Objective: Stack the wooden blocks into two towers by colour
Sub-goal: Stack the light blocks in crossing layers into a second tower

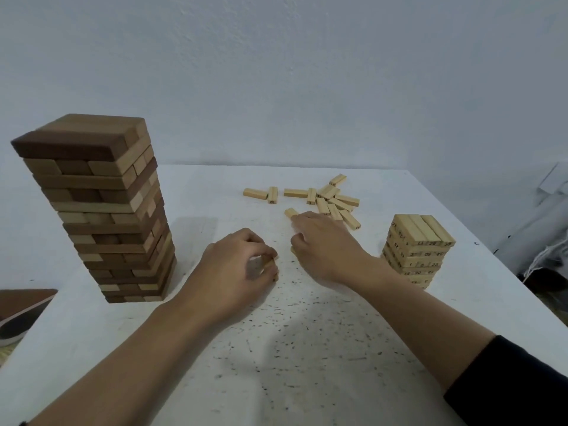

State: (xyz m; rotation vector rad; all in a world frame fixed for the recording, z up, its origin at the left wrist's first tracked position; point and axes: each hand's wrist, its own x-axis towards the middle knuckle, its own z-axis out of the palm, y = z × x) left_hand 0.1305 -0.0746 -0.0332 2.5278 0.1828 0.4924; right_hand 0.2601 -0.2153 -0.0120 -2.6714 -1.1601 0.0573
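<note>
- Loose blocks [333, 202] lie scattered on the table [307, 348], just beyond the right hand [325, 245]. Their long axes point all ways.
- Near block [290, 212] pokes out at the right fingertips.
- The right hand is nearer both the scatter and the pale tower [418, 250], which stands to its right. Likely that hand carries.
- Right fingers are bent down with knuckles up. I cannot tell whether they grip anything.
- Left hand [239, 265]: thumb and curled fingers pinch the held block [270, 265], low over the table.
- Brown tower [101, 210] stands well apart to the left, tall and apparently complete.
</note>
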